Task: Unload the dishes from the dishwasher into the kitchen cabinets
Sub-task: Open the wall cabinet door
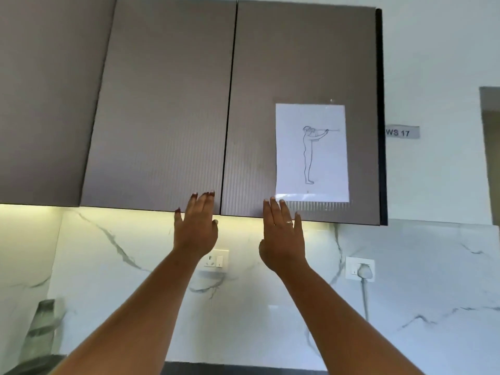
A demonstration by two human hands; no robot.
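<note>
Both hands are raised flat and empty, fingers straight, the left hand (195, 226) at the bottom edge of the left cabinet door (162, 109) and the right hand (281, 234) equally near the right cabinet door (303, 71), both doors shut; no dishes or dishwasher show.

Shut cabinet doors (162, 117) ahead of both hands; open space beneath, before backsplash (135, 266)

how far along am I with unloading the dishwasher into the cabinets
Done: nothing visible; no dishes or dishwasher are in view. In hand: your left hand and right hand are raised, open and empty, at the lower edge of the closed cabinet doors. Left: opening them and all the unloading.
</note>
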